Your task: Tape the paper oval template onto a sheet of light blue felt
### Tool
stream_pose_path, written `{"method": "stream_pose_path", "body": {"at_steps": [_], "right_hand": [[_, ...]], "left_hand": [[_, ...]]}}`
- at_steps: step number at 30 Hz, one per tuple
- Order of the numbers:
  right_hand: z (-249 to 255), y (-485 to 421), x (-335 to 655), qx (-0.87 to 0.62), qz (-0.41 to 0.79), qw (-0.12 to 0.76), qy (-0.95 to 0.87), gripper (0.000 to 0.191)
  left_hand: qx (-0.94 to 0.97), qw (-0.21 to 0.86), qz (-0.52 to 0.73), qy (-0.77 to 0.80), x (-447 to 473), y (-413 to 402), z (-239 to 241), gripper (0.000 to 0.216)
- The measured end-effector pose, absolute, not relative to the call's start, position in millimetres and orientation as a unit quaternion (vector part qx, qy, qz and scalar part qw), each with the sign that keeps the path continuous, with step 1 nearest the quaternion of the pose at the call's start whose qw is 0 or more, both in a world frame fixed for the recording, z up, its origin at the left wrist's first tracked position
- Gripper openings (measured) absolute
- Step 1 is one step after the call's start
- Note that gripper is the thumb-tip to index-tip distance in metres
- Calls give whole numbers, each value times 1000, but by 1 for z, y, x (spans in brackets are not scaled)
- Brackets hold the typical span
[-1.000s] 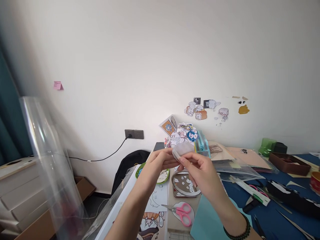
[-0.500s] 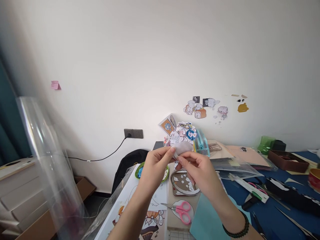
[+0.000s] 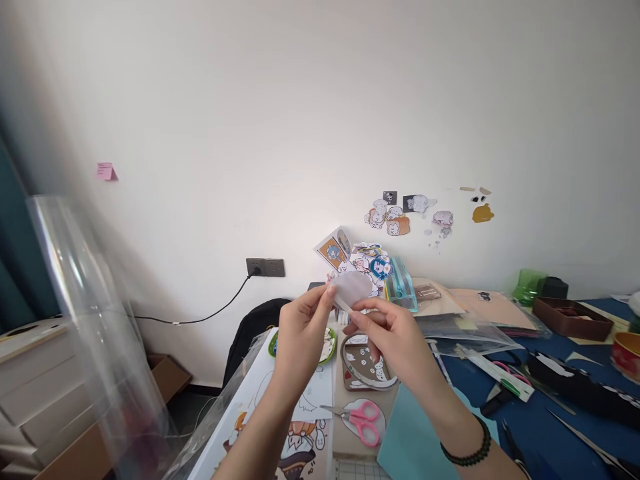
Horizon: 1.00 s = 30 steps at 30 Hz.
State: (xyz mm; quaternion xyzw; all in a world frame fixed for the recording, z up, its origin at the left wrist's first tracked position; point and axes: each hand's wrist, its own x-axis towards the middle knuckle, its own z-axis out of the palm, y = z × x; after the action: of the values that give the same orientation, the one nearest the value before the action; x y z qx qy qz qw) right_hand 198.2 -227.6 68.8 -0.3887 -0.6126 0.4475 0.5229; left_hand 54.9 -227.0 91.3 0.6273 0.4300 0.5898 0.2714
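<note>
Between my two hands is a pale, rounded piece of paper (image 3: 354, 289) with a narrow white strip along its lower edge. My left hand (image 3: 300, 330) pinches its left end between thumb and fingers. At its lower right edge, my right hand (image 3: 390, 333) pinches the strip with thumb and forefinger, the other fingers curled below. Under the hands, a curved pale strip (image 3: 345, 360) rests on a brown sheet with white drawings (image 3: 356, 381). Nearer to me, pink-handled scissors (image 3: 364, 421) lie partly over another pale rounded piece (image 3: 379, 408).
A green tray (image 3: 329, 359) of small pieces stands beyond my left hand. Printed sheets (image 3: 300, 453) lie at left, and a light-blue sheet (image 3: 415, 433) by my right forearm. Paper cut-outs (image 3: 370, 260) are heaped near the wall. Tools, including a box cutter (image 3: 495, 398), lie on the blue surface.
My left hand has shifted slightly left and my right hand slightly down. The pale paper piece has turned, so more of its rounded face and edge strip shows. The scissors have stayed put.
</note>
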Motion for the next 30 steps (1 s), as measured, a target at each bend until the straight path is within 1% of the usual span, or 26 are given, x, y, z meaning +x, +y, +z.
{"method": "stream_pose_path", "body": {"at_steps": [7, 13, 20, 30], "right_hand": [[70, -229, 197, -398, 429, 507, -633, 33], [68, -228, 195, -402, 427, 504, -634, 32], [68, -228, 193, -428, 345, 513, -659, 33], [64, -224, 195, -442, 280, 525, -671, 32]], "left_hand": [[625, 277, 590, 429, 52, -225, 90, 32], [630, 265, 590, 430, 51, -230, 92, 33], [640, 255, 595, 415, 51, -233, 93, 32], [679, 227, 558, 419, 58, -241, 92, 32]]}}
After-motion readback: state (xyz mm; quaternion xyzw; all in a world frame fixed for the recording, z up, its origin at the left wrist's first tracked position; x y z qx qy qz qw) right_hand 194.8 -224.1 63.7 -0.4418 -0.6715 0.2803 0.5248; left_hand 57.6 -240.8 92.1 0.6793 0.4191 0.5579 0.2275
